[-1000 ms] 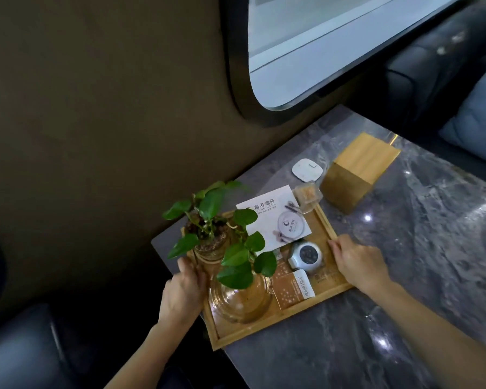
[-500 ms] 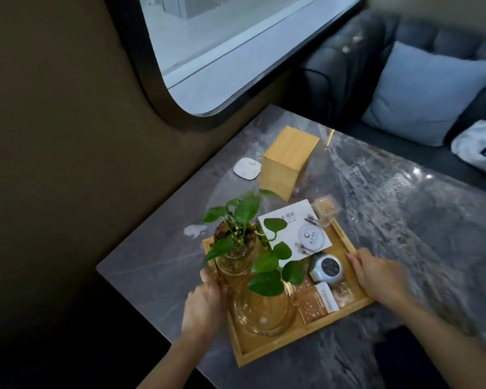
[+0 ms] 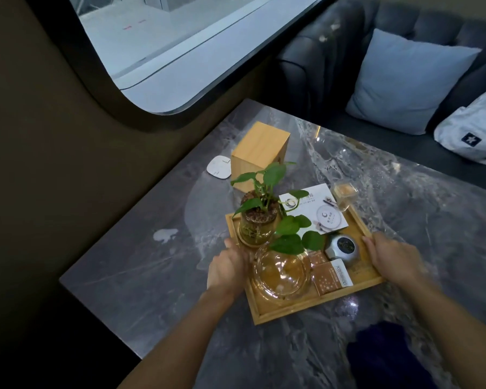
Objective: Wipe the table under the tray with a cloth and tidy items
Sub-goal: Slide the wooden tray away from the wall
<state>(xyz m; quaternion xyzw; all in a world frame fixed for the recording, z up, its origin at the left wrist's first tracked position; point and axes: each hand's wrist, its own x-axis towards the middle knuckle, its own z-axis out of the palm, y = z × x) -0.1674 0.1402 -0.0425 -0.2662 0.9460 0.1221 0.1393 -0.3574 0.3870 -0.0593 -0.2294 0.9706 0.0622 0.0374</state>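
Both hands gripping tray (image 3: pixel 306 311) edges: left hand (image 3: pixel 227 269) at 9 o'clock, right hand (image 3: pixel 392 258) at 3. Tray sitting mid-table (image 3: pixel 152 276), fully loaded. Dark cloth (image 3: pixel 382 357) lying at 5 o'clock, unused. Wiping, tidying looking not started.

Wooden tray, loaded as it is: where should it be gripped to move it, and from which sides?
By the two long side rims of the wooden tray, from left and right, as the left hand and right hand do. The load sits between them.
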